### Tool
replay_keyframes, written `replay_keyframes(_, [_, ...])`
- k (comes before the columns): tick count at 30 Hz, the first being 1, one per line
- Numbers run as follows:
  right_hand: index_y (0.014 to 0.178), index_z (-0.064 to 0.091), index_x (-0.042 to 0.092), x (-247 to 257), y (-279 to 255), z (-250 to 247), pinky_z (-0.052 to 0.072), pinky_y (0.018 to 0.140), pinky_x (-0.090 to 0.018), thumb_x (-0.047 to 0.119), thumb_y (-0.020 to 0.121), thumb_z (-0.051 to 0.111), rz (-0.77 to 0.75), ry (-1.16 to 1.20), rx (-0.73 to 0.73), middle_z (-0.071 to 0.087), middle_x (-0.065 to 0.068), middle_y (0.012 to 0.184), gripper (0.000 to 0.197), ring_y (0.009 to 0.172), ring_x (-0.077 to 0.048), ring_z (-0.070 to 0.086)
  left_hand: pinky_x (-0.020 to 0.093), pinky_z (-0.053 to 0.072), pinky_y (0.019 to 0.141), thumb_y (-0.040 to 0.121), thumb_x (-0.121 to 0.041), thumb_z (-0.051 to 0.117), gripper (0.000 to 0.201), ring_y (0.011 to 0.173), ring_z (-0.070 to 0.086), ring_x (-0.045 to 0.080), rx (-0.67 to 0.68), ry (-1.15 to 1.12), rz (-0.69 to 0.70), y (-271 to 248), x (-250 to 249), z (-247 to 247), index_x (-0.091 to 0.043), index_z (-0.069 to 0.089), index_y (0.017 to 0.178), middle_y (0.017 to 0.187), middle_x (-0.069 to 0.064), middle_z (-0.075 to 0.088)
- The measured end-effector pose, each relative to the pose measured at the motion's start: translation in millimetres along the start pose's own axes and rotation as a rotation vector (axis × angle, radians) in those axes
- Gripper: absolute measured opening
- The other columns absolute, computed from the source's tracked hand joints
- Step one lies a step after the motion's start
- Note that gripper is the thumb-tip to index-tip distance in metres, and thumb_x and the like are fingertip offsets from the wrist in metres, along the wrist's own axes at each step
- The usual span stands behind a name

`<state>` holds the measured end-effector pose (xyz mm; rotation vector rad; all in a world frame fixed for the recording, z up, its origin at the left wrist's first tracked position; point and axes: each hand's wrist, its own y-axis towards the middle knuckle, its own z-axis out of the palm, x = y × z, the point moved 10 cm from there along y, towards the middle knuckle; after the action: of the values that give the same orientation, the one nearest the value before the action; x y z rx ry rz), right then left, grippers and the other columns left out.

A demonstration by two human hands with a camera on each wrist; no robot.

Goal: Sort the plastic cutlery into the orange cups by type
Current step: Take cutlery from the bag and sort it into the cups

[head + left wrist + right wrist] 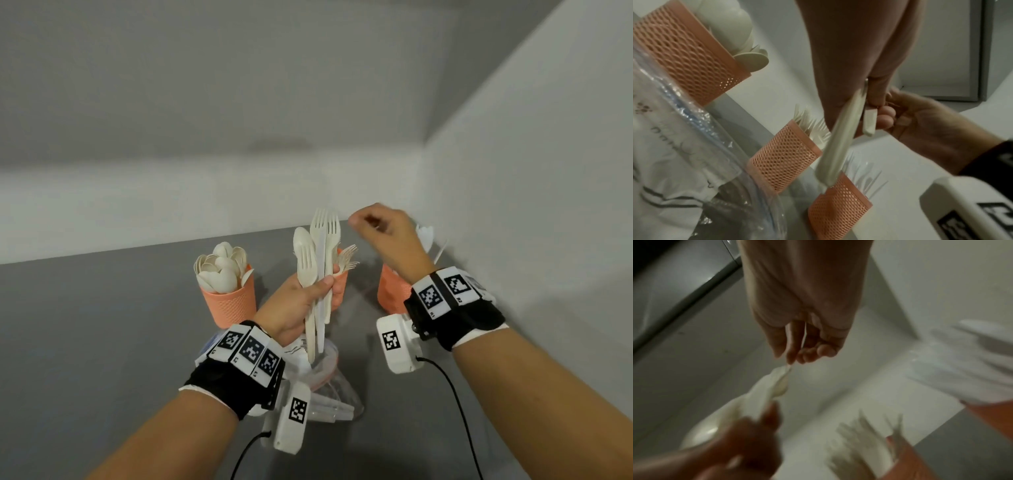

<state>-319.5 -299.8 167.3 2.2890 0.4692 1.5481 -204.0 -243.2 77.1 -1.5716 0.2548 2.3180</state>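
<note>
My left hand (pixel 327 284) grips an upright bunch of white plastic cutlery (pixel 317 260): a spoon, forks and a knife. In the left wrist view the handles of the bunch (pixel 838 142) stick out below my left hand (pixel 869 97). My right hand (pixel 371 222) hovers just right of the fork tips with its fingers curled, and nothing shows in it. Three orange mesh cups stand behind. The left cup (pixel 229 303) holds spoons. The middle cup (pixel 785 159) holds forks and is partly hidden by my left hand. The right cup (pixel 392 291) holds knives, behind my right wrist.
A clear plastic bag (pixel 330 387) lies on the grey table (pixel 102 325) under my left wrist. White walls close in behind the cups and along the right side (pixel 513 205). Cables trail from both wrist cameras.
</note>
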Motion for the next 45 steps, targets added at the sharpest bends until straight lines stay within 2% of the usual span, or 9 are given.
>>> replay_keyframes(4, [0.088, 0.069, 0.006, 3.8, -15.0, 34.2, 0.042, 0.068, -0.009, 0.013, 0.079, 0.071, 0.067, -0.069, 0.164, 0.06, -0.005, 0.089, 0.012, 0.072, -0.006, 0.051, 0.024, 0.054, 0.06, 0.095, -0.008, 0.044, 0.014, 0.06, 0.062, 0.01, -0.033, 0.083, -0.012, 4.1, 8.0, -7.3, -0.012, 0.055, 0.103, 0.069, -0.003, 0.066])
replay_keyframes(14, [0.09, 0.054, 0.007, -5.6, -36.2, 47.5, 0.043, 0.062, -0.019, 0.01, 0.09, 0.057, 0.247, 0.104, 0.201, 0.049, -0.002, 0.077, 0.004, 0.061, -0.011, 0.048, 0.022, 0.052, 0.057, 0.096, -0.011, 0.045, 0.011, 0.058, 0.061, 0.01, -0.014, 0.15, -0.018, 2.6, 14.2, -5.4, -0.011, 0.055, 0.099, 0.076, 0.005, 0.057])
replay_keyframes(22, [0.082, 0.037, 0.025, 22.5, -0.9, -59.2, 0.043, 0.054, -0.02, 0.008, 0.097, 0.039, 0.073, 0.222, -0.308, 0.056, -0.011, 0.081, 0.023, 0.062, -0.011, 0.052, 0.016, 0.047, 0.051, 0.096, -0.015, 0.045, 0.015, 0.051, 0.053, 0.008, -0.032, 0.166, -0.071, -3.1, 22.2, -12.1, -0.012, 0.06, 0.096, 0.063, -0.003, 0.057])
replay_keyframes(27, [0.11, 0.042, 0.013, 20.9, 2.6, -111.6, 0.047, 0.065, -0.032, 0.008, 0.093, 0.042, -0.143, -0.152, -0.498, 0.042, 0.007, 0.065, 0.017, 0.06, -0.02, 0.051, 0.016, 0.047, 0.05, 0.096, -0.014, 0.045, 0.018, 0.051, 0.056, 0.007, -0.029, 0.161, -0.068, -4.8, 19.3, -10.5, -0.016, 0.061, 0.104, 0.067, -0.003, 0.065])
replay_keyframes(32, [0.119, 0.047, 0.006, -44.0, -5.6, -97.4, 0.037, 0.063, -0.029, 0.004, 0.093, 0.043, -0.027, -0.424, -0.399, 0.048, -0.004, 0.069, 0.027, 0.063, -0.023, 0.048, 0.018, 0.048, 0.054, 0.096, -0.017, 0.044, 0.019, 0.054, 0.055, 0.009, 0.045, 0.163, -0.054, -6.1, 12.8, 0.6, -0.019, 0.06, 0.106, 0.071, -0.004, 0.067])
replay_keyframes(37, [0.104, 0.065, 0.009, -95.4, -13.3, -82.2, 0.037, 0.088, -0.036, 0.011, 0.088, 0.056, 0.169, -0.62, -0.233, 0.059, -0.018, 0.107, 0.019, 0.104, -0.036, 0.05, 0.019, 0.049, 0.057, 0.096, -0.016, 0.043, 0.02, 0.056, 0.055, 0.01, 0.084, 0.136, -0.05, -8.2, 9.6, 3.9, -0.017, 0.061, 0.106, 0.07, -0.004, 0.067])
replay_keyframes(40, [0.108, 0.067, 0.008, -73.8, -14.9, -70.1, 0.034, 0.094, -0.04, 0.012, 0.087, 0.057, 0.068, -0.758, -0.208, 0.056, -0.015, 0.119, 0.024, 0.114, -0.034, 0.043, 0.02, 0.049, 0.058, 0.096, -0.015, 0.043, 0.021, 0.057, 0.055, 0.011, 0.085, 0.116, -0.049, -9.7, 9.4, 3.6, -0.016, 0.061, 0.107, 0.071, -0.003, 0.067])
replay_keyframes(43, [0.108, 0.065, 0.01, -27.5, -21.9, -51.1, 0.041, 0.091, -0.025, 0.023, 0.093, 0.052, -0.034, -0.388, -0.257, 0.053, -0.009, 0.109, 0.024, 0.104, -0.019, 0.05, 0.021, 0.048, 0.059, 0.096, -0.017, 0.043, 0.021, 0.057, 0.056, 0.011, 0.079, 0.104, -0.051, -9.9, 9.6, 3.3, -0.017, 0.061, 0.107, 0.072, -0.003, 0.067])
replay_keyframes(45, [0.096, 0.065, 0.018, -9.9, -26.7, -12.7, 0.043, 0.076, -0.015, 0.03, 0.093, 0.052, 0.068, -0.078, -0.052, 0.059, 0.002, 0.092, 0.018, 0.084, -0.005, 0.056, 0.025, 0.045, 0.061, 0.096, -0.019, 0.043, 0.021, 0.056, 0.057, 0.01, 0.064, 0.113, -0.057, -9.2, 10.8, 2.2, -0.019, 0.061, 0.107, 0.072, -0.005, 0.068])
